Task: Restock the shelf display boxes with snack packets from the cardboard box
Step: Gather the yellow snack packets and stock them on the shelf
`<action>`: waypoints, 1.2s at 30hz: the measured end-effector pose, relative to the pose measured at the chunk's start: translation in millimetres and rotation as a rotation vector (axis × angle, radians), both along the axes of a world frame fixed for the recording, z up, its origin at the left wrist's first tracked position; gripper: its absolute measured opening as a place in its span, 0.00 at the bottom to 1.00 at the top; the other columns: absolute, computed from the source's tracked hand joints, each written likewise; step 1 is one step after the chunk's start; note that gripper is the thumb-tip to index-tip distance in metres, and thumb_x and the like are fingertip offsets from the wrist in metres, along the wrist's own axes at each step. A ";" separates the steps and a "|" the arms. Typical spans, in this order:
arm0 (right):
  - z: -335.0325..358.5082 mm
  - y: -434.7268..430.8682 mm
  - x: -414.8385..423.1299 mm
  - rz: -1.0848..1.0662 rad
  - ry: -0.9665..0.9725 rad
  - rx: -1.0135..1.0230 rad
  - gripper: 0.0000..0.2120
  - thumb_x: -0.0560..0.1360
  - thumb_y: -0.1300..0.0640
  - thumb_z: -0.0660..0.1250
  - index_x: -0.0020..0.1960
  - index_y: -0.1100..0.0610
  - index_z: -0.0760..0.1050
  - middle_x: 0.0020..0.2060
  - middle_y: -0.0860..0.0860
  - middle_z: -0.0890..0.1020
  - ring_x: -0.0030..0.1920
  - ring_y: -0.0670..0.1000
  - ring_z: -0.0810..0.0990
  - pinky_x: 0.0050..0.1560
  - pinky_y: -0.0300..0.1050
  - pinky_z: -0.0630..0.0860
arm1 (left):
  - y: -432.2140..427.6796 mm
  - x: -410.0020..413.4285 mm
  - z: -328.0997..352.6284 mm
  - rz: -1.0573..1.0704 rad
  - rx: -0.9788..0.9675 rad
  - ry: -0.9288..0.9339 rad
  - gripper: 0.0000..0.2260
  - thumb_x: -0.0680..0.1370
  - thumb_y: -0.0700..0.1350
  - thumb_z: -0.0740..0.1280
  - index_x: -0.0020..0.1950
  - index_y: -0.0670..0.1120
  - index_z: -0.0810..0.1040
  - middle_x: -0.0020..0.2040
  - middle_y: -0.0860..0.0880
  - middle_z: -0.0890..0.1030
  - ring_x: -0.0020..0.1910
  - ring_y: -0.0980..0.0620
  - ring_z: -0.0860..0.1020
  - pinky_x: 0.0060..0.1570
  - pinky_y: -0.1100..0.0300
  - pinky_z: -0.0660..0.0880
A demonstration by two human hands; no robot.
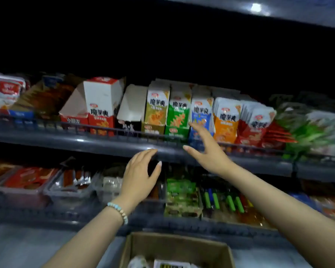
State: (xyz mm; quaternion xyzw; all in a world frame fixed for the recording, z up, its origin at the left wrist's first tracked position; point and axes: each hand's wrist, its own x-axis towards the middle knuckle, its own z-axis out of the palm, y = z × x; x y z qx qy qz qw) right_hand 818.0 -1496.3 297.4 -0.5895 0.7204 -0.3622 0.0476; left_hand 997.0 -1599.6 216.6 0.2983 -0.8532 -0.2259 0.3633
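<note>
A row of snack display boxes stands on the upper shelf [104,141]: a red one [102,111], an olive one [157,111], a green one [177,115], a blue one [200,113] and an orange one [226,120], all holding packets. My right hand [205,149] is open, fingers spread, just in front of the blue box at the shelf rail. My left hand [141,176] is open and empty, lower, in front of the shelf edge. The cardboard box [143,246] sits at the bottom centre, with a few packets [170,264] visible inside.
Red packets [259,122] and green packets [307,136] lie at the right of the upper shelf. An empty tilted white box [132,105] sits between the red and olive boxes. The lower shelf [66,213] holds trays of assorted snacks. Above is dark.
</note>
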 end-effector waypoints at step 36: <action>-445.0 51.5 99.3 -0.117 -0.783 0.960 0.37 0.68 0.58 0.76 0.72 0.60 0.62 0.70 0.55 0.66 0.69 0.54 0.66 0.62 0.36 0.63 | 44.1 101.4 -298.6 0.206 0.602 -0.448 0.27 0.78 0.63 0.54 0.76 0.58 0.58 0.71 0.50 0.70 0.70 0.49 0.67 0.67 0.51 0.67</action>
